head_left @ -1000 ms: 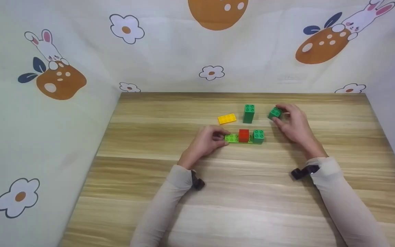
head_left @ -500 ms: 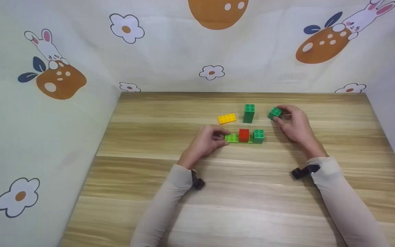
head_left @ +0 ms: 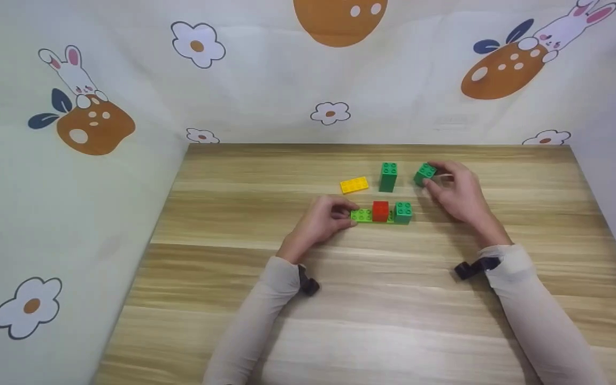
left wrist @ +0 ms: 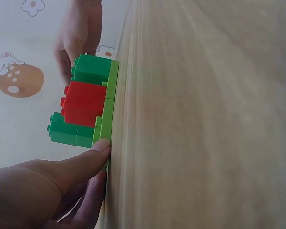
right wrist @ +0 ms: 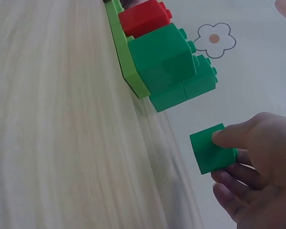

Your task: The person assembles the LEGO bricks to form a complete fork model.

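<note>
My left hand [head_left: 325, 216] pinches the left end of a light green building-block base [head_left: 361, 216] between thumb and finger. The base lies flat on the table. A red block [head_left: 380, 212] stands on its middle, and a green block [head_left: 403, 213] sits at its right end. Farther right and back, my right hand [head_left: 460, 195] pinches a small green block [right wrist: 207, 148] by its sides, tilted. In the right wrist view this block shows apart from the tabletop. Behind the base stands a taller green stack [head_left: 388, 177] of two blocks, touched by neither hand.
A flat yellow block [head_left: 354, 185] lies behind the base, left of the tall green stack. The wooden table [head_left: 372, 299] ends at a patterned wall covering [head_left: 265, 80] at the back. A wall covering also rises along the left side.
The small green block in my right hand has shifted slightly left and tipped a little more. My left hand and the base have stayed where they were.
</note>
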Motion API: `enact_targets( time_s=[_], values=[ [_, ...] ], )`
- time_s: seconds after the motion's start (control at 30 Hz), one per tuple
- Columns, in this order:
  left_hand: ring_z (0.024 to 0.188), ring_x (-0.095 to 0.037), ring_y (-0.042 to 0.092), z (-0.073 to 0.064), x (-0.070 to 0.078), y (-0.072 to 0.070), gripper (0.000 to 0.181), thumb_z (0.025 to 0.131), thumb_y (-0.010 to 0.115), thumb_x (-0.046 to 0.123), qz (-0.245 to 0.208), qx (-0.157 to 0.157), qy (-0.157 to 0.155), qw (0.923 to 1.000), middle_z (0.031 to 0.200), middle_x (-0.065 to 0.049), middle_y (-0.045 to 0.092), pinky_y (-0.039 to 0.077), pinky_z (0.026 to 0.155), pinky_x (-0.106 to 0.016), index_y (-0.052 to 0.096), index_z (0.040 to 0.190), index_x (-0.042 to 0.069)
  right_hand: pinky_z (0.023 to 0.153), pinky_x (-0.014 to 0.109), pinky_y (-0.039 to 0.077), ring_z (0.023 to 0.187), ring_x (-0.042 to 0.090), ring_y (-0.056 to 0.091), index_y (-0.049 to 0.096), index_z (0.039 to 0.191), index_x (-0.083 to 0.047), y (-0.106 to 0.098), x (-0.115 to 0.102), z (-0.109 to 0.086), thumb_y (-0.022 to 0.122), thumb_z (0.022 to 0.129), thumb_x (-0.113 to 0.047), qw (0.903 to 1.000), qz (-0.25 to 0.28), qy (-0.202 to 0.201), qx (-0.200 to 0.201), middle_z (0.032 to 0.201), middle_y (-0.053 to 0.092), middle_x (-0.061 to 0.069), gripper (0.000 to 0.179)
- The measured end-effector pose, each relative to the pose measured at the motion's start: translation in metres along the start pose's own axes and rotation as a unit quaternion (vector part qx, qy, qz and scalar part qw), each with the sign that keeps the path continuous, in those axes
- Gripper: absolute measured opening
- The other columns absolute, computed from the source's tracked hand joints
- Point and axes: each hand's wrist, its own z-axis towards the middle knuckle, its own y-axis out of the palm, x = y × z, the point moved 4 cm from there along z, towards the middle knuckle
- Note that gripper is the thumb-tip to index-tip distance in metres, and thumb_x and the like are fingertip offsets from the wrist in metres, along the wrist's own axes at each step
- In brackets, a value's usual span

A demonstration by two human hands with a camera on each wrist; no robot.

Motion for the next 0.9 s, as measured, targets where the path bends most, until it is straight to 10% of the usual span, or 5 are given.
enact_targets(
  time_s=[0.47, 0.9],
  values=[
    [0.1, -0.015, 0.075, 0.0, -0.001, -0.001, 0.032, 0.091, 0.086, 0.002, 0.006, -0.001, -0.007, 1.0, 0.12, -0.009, 0.08, 0.065, 0.092, -0.025, 0.081, 0.122, 0.007, 0.1, 0.028, 0.058, 0.116, 0.029, 0.066, 0.072, 0.138, -0.007, 0.001, -0.028, -0.003, 0.079, 0.1, -0.015, 0.9982, 0.011, -0.049, 0.034, 0.127, 0.073, 0.013, 0.039],
    [0.1, -0.015, 0.074, 0.002, -0.003, 0.0, 0.033, 0.09, 0.086, 0.0, -0.003, -0.007, 0.018, 0.9998, 0.12, -0.013, 0.079, 0.065, 0.092, -0.023, 0.08, 0.123, 0.003, 0.099, 0.031, 0.059, 0.112, 0.016, 0.065, 0.073, 0.137, -0.01, 0.006, -0.06, -0.011, 0.084, 0.095, -0.008, 0.993, 0.041, -0.099, 0.049, 0.128, 0.074, 0.009, 0.043]
  ],
)
